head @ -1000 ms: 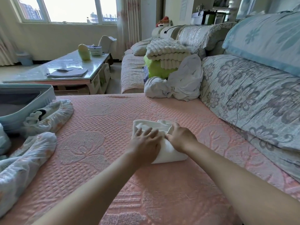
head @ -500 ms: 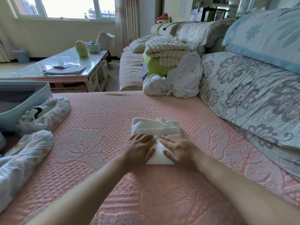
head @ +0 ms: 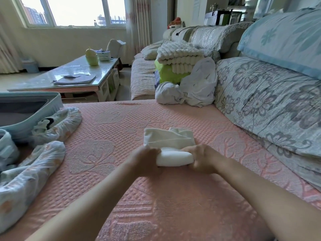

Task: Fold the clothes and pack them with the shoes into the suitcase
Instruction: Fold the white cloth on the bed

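Observation:
A small white garment (head: 169, 139) lies on the pink quilted sofa cover (head: 173, 206), its near end rolled up into a thick fold. My left hand (head: 145, 159) grips the left end of that roll and my right hand (head: 202, 158) grips the right end, fingers curled round it. An open light-blue suitcase (head: 26, 108) sits at the left edge. Two shoes in pale printed cloth covers lie beside it, one (head: 59, 125) against the case and one (head: 29, 173) nearer to me. More white clothes (head: 189, 89) are heaped at the far end of the seat.
A floral back cushion (head: 271, 103) runs along the right. Folded cream blankets (head: 178, 58) on a green item stand beyond the heap. A glass-topped coffee table (head: 73, 79) with papers and a green bottle stands past the suitcase.
My hands went from pressing flat on the garment to gripping its near end, which is now rolled up away from me into a thick fold.

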A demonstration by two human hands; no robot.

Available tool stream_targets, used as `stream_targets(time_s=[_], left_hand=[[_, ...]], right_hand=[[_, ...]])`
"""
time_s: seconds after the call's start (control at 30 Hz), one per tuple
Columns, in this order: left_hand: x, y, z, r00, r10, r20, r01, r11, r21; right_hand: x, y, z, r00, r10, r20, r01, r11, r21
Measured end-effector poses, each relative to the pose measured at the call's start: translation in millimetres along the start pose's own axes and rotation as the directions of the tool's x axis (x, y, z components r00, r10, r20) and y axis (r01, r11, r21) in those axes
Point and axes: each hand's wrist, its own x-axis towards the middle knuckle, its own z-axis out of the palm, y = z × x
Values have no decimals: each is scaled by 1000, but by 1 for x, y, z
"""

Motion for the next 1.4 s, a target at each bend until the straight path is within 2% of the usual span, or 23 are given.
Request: stream_targets(time_s=[0.1,0.2,0.27,0.33,0.4,0.5,0.57,0.63,0.73,0.83,0.9,1.03,1.17,1.23,1.33,1.4], left_hand=[[-6,-3,-24,997,-24,72,36,983,-179],[-16,-12,-38,983,-74,166,142,883,-448],[-19,-20,-39,980,-161,121,201,769,-607],[-14,-25,-35,955,-297,-7,217,714,-665],[-5,-22,-30,906,-413,-90,296,771,-564],[13,-10,-22,879,-422,-223,364,894,-262],[26,-1,-18,884,-315,-347,283,949,-141],[38,13,-10,904,-171,-391,174,984,-28],[47,32,7,934,-34,-356,60,996,63],[49,32,22,971,-38,-238,34,999,-20],[54,20,29,986,-43,-161,41,999,-17],[60,-8,35,993,-54,-107,44,995,-91],[60,-27,36,996,-90,-22,82,968,-238],[58,-28,33,993,-107,55,118,955,-274],[57,-22,23,988,-107,112,120,987,-111],[54,-17,16,1000,-30,-2,30,997,65]], right_hand=[[-10,-7,-23,995,46,87,-57,991,125],[-18,-10,-37,984,91,155,-145,912,385],[-16,-8,-37,981,138,134,-187,841,508],[-8,-5,-32,970,240,40,-223,812,539],[4,0,-25,937,339,-80,-262,838,479],[19,4,-14,917,366,-159,-319,912,258],[26,3,-9,907,380,-185,-366,925,104],[31,0,-4,902,341,-265,-378,920,-105],[38,-7,3,908,104,-405,-257,902,-346],[47,-6,11,931,-96,-353,-27,944,-328],[53,-1,16,969,-92,-227,32,966,-256],[63,13,24,999,45,-21,-48,974,-220],[73,24,26,995,95,15,-93,993,-79],[73,24,24,994,105,33,-103,992,-68],[69,15,18,995,94,-29,-98,966,-240],[64,10,19,984,-9,-177,-51,942,-331]])
